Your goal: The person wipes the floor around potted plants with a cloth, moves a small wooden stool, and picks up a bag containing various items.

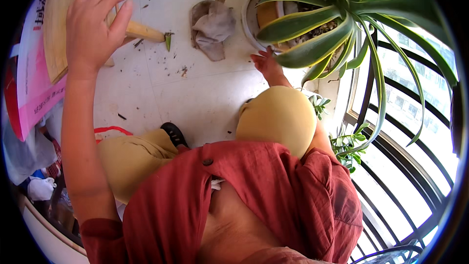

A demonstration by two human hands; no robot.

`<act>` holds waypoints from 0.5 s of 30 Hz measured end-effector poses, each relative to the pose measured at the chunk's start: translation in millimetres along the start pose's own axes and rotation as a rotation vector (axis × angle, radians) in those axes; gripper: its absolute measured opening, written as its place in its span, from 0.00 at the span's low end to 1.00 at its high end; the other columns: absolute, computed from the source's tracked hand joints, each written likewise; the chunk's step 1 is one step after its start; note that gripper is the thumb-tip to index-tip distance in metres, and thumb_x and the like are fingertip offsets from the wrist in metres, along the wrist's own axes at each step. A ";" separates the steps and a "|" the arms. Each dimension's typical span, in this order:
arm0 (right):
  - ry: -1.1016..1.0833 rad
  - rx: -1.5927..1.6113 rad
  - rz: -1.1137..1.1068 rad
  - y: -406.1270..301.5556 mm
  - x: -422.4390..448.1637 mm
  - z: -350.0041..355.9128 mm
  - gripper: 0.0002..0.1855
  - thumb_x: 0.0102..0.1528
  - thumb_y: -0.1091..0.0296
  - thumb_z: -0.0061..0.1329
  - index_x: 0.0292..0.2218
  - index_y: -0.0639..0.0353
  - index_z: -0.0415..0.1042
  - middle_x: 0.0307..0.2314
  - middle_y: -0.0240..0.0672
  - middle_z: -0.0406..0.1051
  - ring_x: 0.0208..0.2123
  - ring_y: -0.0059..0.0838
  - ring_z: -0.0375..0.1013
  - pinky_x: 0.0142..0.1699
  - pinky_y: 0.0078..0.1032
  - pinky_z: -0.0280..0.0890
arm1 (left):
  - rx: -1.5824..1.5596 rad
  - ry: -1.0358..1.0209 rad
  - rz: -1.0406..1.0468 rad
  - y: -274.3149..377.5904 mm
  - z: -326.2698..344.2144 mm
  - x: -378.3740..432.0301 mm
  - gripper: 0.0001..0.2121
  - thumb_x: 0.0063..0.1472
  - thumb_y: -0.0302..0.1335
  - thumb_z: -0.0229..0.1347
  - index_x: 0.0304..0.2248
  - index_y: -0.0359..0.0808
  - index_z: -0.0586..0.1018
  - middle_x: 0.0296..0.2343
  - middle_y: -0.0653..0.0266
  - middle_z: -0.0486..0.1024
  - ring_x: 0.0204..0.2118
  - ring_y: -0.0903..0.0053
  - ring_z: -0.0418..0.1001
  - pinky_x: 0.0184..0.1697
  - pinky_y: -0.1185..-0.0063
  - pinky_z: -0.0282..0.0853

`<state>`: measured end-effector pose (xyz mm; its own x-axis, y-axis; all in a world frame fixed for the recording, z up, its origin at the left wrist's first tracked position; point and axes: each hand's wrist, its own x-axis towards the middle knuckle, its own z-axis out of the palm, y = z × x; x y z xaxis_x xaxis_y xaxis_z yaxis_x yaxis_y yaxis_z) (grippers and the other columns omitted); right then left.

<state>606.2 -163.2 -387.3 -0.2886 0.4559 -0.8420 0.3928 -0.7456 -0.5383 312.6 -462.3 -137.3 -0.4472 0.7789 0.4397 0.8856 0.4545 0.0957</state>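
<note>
At the upper left, my left hand (97, 25) is over the edge of a light wooden stool (55, 40), fingers spread and holding nothing; whether it touches the wood is unclear. My right hand (270, 68), partly hidden behind my raised knee, reaches to the near side of a large round plant pot (250, 25). Its fingers are apart beside the lower leaves, with no held object visible. A plant with long, yellow-edged green leaves (311, 22) grows there and hides part of the pot. A crumpled grey cloth (214, 25) lies on the floor between the hands.
A cut green leaf piece (168, 41) touches the stool leg's end (146, 32). Dark crumbs of debris (183, 70) dot the pale tiles. Small leafy plants (350, 146) and a dark metal railing (399, 154) line the right side. A pink printed sheet or bag (36, 91) is at left.
</note>
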 end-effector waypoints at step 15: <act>-0.003 0.291 0.093 -1.1 47.2 -20.8 0.16 0.54 0.56 0.40 0.28 0.62 0.67 0.21 0.41 0.71 0.13 0.23 0.65 0.13 0.15 0.56 | 0.012 0.003 0.003 10.3 -14.0 6.0 0.05 0.48 0.25 0.53 0.25 0.34 0.76 0.30 0.63 0.74 0.45 0.65 0.67 0.45 0.72 0.60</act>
<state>610.3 -130.8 -427.2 -0.2661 0.3783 -0.8866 0.1514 -0.8920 -0.4260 320.8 -459.0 -121.2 -0.4441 0.7791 0.4425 0.8854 0.4571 0.0839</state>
